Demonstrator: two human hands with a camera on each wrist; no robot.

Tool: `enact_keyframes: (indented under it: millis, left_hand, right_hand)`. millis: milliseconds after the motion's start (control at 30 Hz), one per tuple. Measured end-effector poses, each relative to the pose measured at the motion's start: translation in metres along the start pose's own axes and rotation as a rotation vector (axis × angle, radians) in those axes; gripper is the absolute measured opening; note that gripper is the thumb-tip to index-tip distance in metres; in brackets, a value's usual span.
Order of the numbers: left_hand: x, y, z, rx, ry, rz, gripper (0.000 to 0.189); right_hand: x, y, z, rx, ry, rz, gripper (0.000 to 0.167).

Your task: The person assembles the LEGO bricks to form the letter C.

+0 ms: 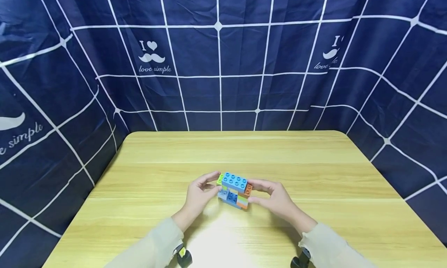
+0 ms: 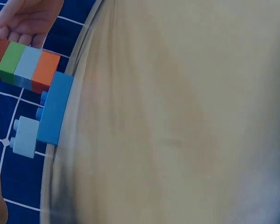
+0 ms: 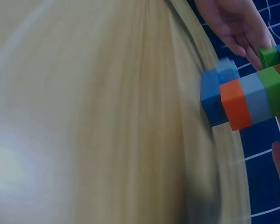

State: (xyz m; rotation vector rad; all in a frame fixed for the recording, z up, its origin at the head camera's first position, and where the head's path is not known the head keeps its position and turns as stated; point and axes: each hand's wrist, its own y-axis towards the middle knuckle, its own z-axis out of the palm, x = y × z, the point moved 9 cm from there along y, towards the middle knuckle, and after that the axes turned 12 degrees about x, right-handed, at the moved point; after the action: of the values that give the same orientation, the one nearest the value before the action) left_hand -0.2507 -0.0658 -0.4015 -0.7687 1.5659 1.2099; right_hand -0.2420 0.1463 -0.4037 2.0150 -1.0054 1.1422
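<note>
A small structure of toy building bricks [image 1: 234, 182] is held between both hands, over the middle of the table. Its top is a long blue brick [image 1: 234, 181] with studs, above an open gap. My left hand [image 1: 199, 192] grips the left end, fingers by a green brick [image 1: 220, 179] and thumb near a light blue brick [image 2: 25, 136]. On the other end, my right hand [image 1: 276, 198] has fingertips at the brown-orange brick [image 1: 248, 190] and thumb lower down. That end stacks brown, green, light blue and orange bricks [image 3: 235, 105] over a blue base brick [image 2: 56, 109].
The wooden table [image 1: 167, 155] runs out to rounded far corners. Dark blue cloth [image 1: 241, 50] with white grid lines hangs behind it and along both sides. Dark wrist-worn devices [image 1: 184, 257] show by the sleeves.
</note>
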Motion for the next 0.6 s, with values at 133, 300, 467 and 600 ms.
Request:
enact_keyframes:
  millis: [133,300,467,600]
  left_hand:
    - [-0.011,0.007,0.001,-0.01,0.074,-0.006,0.037]
    - [-0.011,0.016,0.001,-0.015,0.099,-0.007,0.036]
    - [-0.012,0.02,0.002,0.002,0.107,0.008,0.034]
    - [-0.007,0.016,-0.001,0.0,0.108,0.015,0.03]
  right_hand:
    - [0.002,-0.004,0.009,0.039,0.045,-0.059,0.045]
    - [0.005,-0.007,0.021,0.101,0.091,-0.084,0.043]
    - [0.008,-0.007,0.028,0.145,0.087,-0.111,0.043]
    - [0.005,-0.005,0.025,0.146,0.057,-0.097,0.043]
